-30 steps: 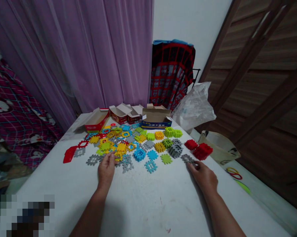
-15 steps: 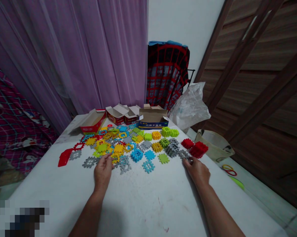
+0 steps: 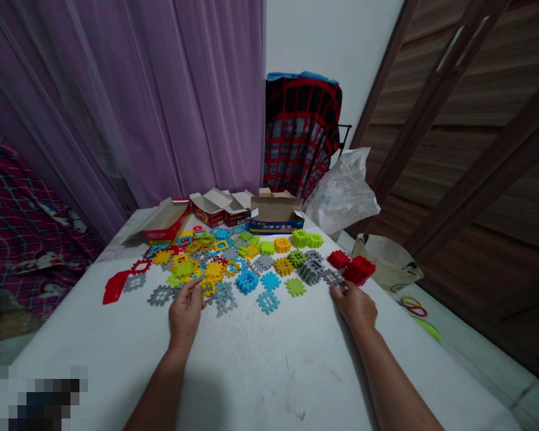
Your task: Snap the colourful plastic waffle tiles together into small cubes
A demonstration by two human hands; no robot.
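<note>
My left hand (image 3: 185, 317) is at the near edge of a loose heap of plastic interlocking tiles, its fingers curled round the side of a yellow window-shaped tile (image 3: 209, 288). Next to that tile lie grey tiles (image 3: 225, 292) and a blue stack (image 3: 247, 281). On the right, my right hand (image 3: 355, 306) pinches the near edge of a flat grey tile (image 3: 332, 277). Just left of it stands a grey stack (image 3: 311, 271), and beyond the fingers are red stacks (image 3: 359, 270). A green tile (image 3: 295, 287) and a light-blue window tile (image 3: 268, 302) lie flat between my hands.
Open cardboard boxes, one red (image 3: 168, 221) and one blue (image 3: 277, 225), line the table's back edge. A clear plastic bag (image 3: 345, 188) stands at the back right. Past the right edge are a pale bag (image 3: 386, 260) and scissors (image 3: 414, 307). A red piece (image 3: 115, 288) lies far left.
The whole view has shifted slightly to the right, so everything sits a little further left. Both hands keep nearly the same place and grip among the tiles.
</note>
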